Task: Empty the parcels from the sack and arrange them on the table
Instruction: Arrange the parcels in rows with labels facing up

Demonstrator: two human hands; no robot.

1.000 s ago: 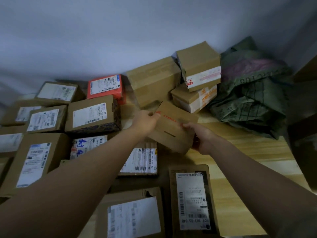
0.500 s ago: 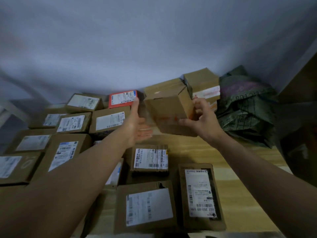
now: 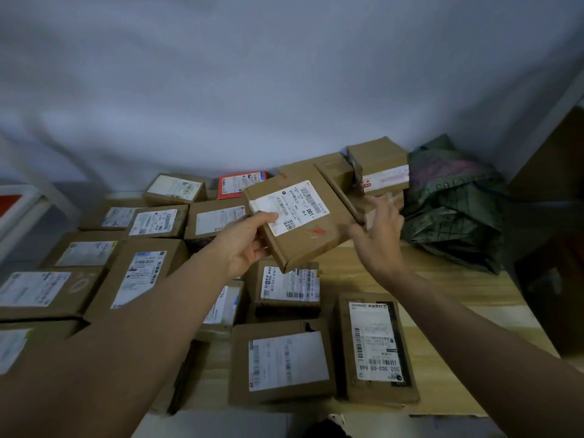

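I hold a flat brown parcel (image 3: 311, 229) in the air above the table, its white shipping label facing up. My left hand (image 3: 243, 245) grips its left corner, thumb on the label. My right hand (image 3: 377, 238) is at the parcel's right edge with fingers spread and fairly straight, touching it. The dark green sack (image 3: 455, 200) lies crumpled at the back right of the wooden table (image 3: 442, 311). Several labelled cardboard parcels (image 3: 281, 361) lie flat in rows across the table's left and middle.
A stack of brown boxes (image 3: 377, 162) stands at the back beside the sack. A red parcel (image 3: 240, 184) lies at the back centre. A white wall rises behind the table. Bare wood shows at the right, in front of the sack.
The parcel has been turned over, so its label now faces up. My left hand has taken hold of its corner, and my right hand has loosened from a grip to spread fingers.
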